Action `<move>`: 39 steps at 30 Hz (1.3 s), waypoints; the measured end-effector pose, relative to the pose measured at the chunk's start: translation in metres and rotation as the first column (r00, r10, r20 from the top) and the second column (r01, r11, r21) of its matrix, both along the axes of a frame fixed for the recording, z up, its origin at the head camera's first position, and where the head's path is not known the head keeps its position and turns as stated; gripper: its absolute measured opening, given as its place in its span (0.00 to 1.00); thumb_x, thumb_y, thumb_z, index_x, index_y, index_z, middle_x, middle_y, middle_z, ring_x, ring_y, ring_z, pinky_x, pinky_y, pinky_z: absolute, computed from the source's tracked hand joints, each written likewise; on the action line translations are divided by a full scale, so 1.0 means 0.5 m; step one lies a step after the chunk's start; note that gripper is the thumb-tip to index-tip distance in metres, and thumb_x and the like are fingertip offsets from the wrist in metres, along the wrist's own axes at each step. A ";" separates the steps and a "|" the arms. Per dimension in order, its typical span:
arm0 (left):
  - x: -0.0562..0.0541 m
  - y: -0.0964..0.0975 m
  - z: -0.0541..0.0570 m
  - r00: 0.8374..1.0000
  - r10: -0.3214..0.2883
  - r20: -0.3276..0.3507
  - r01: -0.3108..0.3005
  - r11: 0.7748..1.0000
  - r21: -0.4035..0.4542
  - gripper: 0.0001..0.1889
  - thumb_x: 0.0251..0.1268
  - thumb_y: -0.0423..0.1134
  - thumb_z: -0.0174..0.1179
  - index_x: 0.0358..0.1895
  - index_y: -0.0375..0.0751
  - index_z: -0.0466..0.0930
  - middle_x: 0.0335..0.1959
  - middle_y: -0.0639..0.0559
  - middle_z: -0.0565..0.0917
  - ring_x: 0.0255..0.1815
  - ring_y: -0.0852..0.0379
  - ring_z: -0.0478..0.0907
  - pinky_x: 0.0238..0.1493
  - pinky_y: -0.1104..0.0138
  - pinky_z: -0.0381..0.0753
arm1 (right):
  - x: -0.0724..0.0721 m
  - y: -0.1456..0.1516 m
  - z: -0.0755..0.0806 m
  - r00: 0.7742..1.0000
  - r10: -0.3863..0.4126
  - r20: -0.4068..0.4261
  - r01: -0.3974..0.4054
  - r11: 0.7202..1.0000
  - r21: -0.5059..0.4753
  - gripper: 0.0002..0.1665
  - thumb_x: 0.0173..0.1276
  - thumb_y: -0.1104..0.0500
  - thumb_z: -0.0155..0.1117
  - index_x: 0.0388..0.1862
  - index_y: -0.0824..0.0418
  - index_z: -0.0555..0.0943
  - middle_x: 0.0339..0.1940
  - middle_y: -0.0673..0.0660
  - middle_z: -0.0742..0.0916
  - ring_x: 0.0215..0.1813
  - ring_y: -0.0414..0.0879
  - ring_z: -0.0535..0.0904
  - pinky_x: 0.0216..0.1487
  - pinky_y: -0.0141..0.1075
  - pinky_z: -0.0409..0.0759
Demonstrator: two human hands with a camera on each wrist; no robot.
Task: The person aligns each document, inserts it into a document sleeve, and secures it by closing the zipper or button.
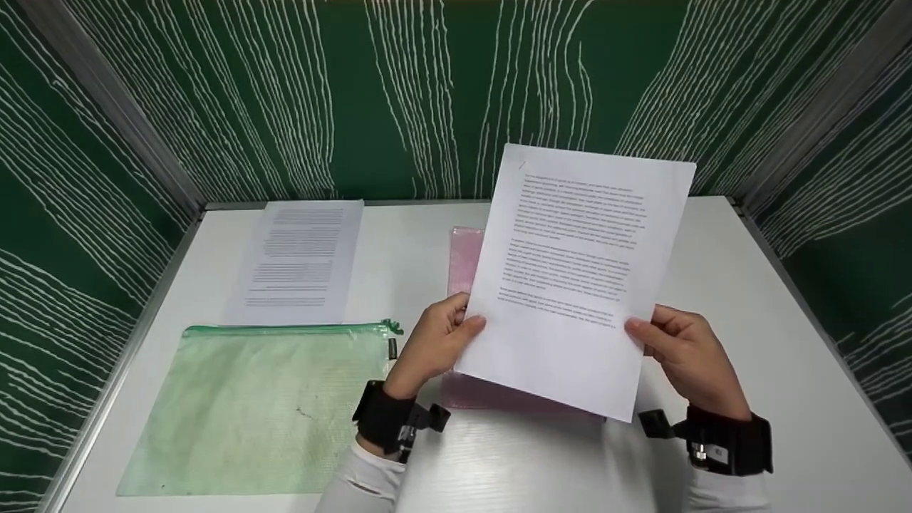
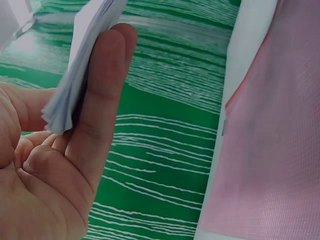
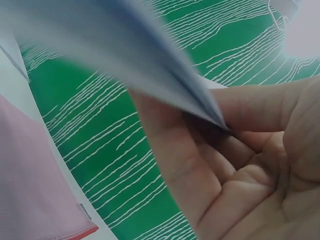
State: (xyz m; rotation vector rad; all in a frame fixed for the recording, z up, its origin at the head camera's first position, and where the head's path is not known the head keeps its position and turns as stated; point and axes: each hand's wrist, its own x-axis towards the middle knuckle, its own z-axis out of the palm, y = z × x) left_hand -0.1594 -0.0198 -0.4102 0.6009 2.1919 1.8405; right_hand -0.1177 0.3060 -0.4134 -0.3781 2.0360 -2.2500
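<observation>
A stack of printed paper sheets (image 1: 570, 271) is held up, tilted, above the table between both hands. My left hand (image 1: 438, 342) pinches its left edge, thumb on the printed face and fingers behind. On the opposite edge, my right hand (image 1: 687, 353) grips it the same way. Several layered sheets show at the edge of the stack (image 2: 67, 102) in the left wrist view. Beneath the papers lies a pink mesh pouch (image 1: 467, 260), mostly hidden in the head view; its red-edged side (image 3: 40, 185) shows in the right wrist view.
To the left lies a green mesh zip pouch (image 1: 263, 413) with a green zipper along its far edge. Behind it, more printed paper (image 1: 299, 263) rests on the white table (image 1: 798, 399). Green walls with white wavy lines (image 1: 399, 92) enclose the back and sides.
</observation>
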 end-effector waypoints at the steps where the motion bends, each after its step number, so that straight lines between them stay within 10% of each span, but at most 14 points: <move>1: 0.004 0.001 0.007 1.000 0.008 -0.015 -0.008 1.000 -0.010 0.12 0.66 0.31 0.51 0.50 0.31 0.74 0.31 0.36 0.83 0.22 0.56 0.76 0.24 0.70 0.75 | 0.000 0.000 -0.001 1.000 -0.001 0.005 0.001 1.000 0.003 0.23 0.67 0.68 0.52 0.60 0.76 0.67 0.52 0.60 0.82 0.44 0.47 0.83 0.37 0.33 0.80; 14: 0.018 0.012 0.024 0.990 0.029 -0.137 -0.034 0.999 -0.034 0.13 0.64 0.29 0.52 0.51 0.29 0.74 0.38 0.37 0.84 0.21 0.57 0.71 0.24 0.75 0.70 | -0.007 0.000 -0.007 0.990 -0.104 0.095 0.110 0.992 -0.061 0.25 0.69 0.63 0.51 0.62 0.73 0.66 0.51 0.59 0.83 0.45 0.49 0.83 0.37 0.34 0.81; 20: 0.015 0.022 0.019 0.989 0.056 -0.134 -0.061 0.998 -0.034 0.06 0.64 0.29 0.52 0.38 0.27 0.76 0.17 0.46 0.78 0.13 0.66 0.61 0.17 0.76 0.60 | -0.008 -0.002 -0.011 0.975 -0.217 0.048 0.217 0.976 -0.004 0.23 0.67 0.62 0.55 0.56 0.76 0.70 0.47 0.56 0.85 0.41 0.46 0.84 0.34 0.33 0.81; 25: -0.009 0.035 -0.030 0.971 0.164 -0.172 -0.179 0.981 -0.077 0.14 0.65 0.33 0.52 0.19 0.37 0.65 0.11 0.59 0.54 0.12 0.67 0.51 0.16 0.74 0.50 | -0.005 0.001 -0.010 0.971 -0.239 0.013 0.239 0.971 -0.002 0.22 0.67 0.63 0.55 0.54 0.79 0.71 0.46 0.57 0.85 0.39 0.45 0.84 0.33 0.32 0.80; 33: -0.015 0.044 -0.064 0.975 0.194 -0.108 -0.208 0.969 -0.133 0.08 0.66 0.34 0.48 0.29 0.38 0.74 0.11 0.54 0.70 0.08 0.65 0.68 0.13 0.71 0.67 | -0.001 0.022 0.000 0.917 -0.395 0.055 0.393 0.918 0.053 0.24 0.63 0.59 0.61 0.52 0.76 0.75 0.43 0.54 0.86 0.35 0.44 0.83 0.31 0.31 0.80; 39: 0.009 0.068 -0.072 0.947 0.122 -0.297 -0.240 0.884 -0.401 0.04 0.64 0.35 0.50 0.32 0.40 0.73 0.16 0.55 0.75 0.13 0.67 0.67 0.15 0.75 0.65 | 0.007 0.049 0.002 0.851 -0.513 0.109 0.513 0.858 0.029 0.21 0.59 0.59 0.65 0.48 0.73 0.78 0.39 0.54 0.87 0.32 0.44 0.82 0.29 0.31 0.79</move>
